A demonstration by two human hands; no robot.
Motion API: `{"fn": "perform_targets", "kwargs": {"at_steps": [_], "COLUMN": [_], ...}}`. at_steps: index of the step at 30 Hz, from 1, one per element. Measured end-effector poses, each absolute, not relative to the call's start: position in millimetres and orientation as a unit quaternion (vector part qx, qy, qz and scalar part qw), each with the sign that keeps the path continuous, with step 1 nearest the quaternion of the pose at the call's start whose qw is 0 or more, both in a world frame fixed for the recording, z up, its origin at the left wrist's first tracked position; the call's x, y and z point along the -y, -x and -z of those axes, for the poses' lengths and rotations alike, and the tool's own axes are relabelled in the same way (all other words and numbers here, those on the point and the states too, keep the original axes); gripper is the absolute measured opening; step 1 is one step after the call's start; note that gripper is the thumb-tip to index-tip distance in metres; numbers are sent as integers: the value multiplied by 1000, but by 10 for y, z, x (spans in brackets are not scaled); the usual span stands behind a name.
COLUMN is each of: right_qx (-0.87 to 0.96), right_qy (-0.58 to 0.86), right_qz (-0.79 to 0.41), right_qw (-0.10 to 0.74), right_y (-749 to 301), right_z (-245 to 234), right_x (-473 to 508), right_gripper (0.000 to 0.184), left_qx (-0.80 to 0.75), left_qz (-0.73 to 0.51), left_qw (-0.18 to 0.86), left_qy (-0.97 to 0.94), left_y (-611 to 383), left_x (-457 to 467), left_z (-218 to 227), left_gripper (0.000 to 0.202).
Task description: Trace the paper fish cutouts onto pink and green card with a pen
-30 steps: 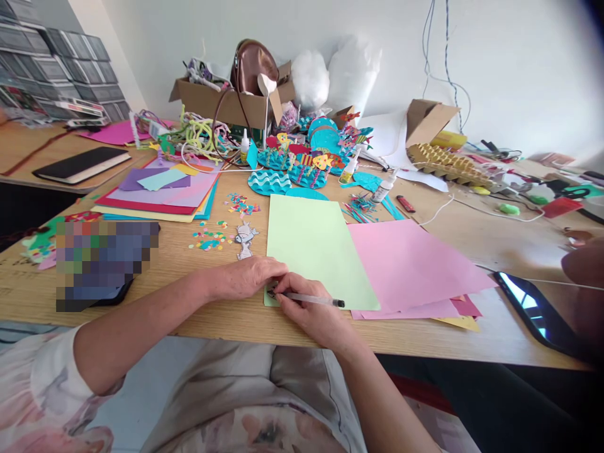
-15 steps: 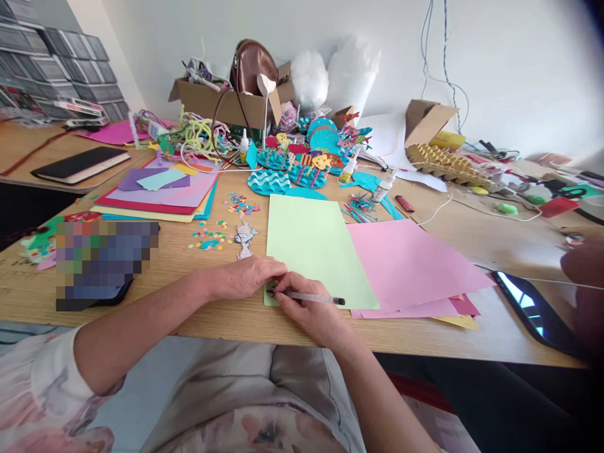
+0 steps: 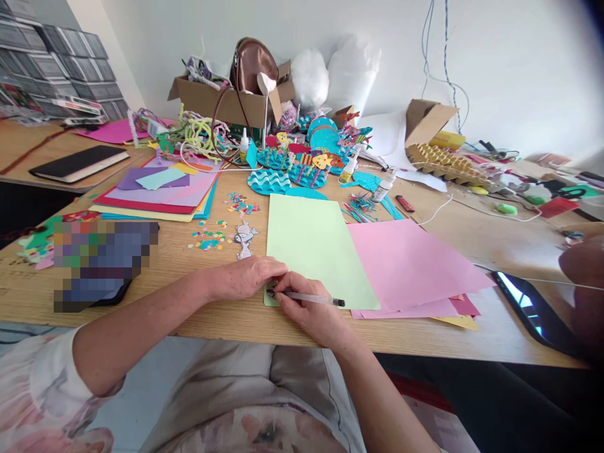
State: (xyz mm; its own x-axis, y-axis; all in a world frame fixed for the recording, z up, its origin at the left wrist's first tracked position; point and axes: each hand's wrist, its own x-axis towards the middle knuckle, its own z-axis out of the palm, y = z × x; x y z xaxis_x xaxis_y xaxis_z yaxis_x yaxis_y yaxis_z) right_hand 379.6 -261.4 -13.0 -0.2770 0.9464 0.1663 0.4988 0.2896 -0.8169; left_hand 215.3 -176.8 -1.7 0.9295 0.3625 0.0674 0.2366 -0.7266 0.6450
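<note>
A light green sheet of paper (image 3: 306, 239) lies on the desk in front of me. In my right hand (image 3: 309, 311) is a pen (image 3: 316, 298) with a clear barrel and black end cap, its writing end at the sheet's lower left corner. My left hand (image 3: 248, 277) rests over the sheet's left edge, fingers stretched towards my right hand and pressing down. Its fingertips are partly hidden. A small dark-edged shape (image 3: 270, 291) shows beneath the fingers, too covered to make out. Grey fish cutouts (image 3: 244, 235) lie just beyond my left hand.
Pink sheets (image 3: 410, 267) lie to the right, near a phone (image 3: 533, 311) and another person's hand (image 3: 582, 270). Confetti (image 3: 210, 237) and stacked coloured paper (image 3: 155, 198) are on the left. Blue paper crafts (image 3: 292, 176) and glue bottles (image 3: 384, 187) stand behind.
</note>
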Motion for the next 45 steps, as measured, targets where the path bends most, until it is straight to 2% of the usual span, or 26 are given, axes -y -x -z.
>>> {"fn": "perform_targets", "kwargs": {"at_steps": [13,45], "right_qx": [705,724], "right_qy": [496,494], "right_qz": [-354,-341], "right_qw": [363,340], "right_y": [-3798,-3797], "right_z": [92,115], "right_x": [2612,2605], "right_gripper": [8,8], "left_qx": [-165,-165], "left_qz": [-92,-98], "left_qw": [330,329], "left_qy": [-925,-924], "left_y": [-2145,-2155], "left_x": [1764,1785], "left_z": [25,5], "left_gripper": [24,24]}}
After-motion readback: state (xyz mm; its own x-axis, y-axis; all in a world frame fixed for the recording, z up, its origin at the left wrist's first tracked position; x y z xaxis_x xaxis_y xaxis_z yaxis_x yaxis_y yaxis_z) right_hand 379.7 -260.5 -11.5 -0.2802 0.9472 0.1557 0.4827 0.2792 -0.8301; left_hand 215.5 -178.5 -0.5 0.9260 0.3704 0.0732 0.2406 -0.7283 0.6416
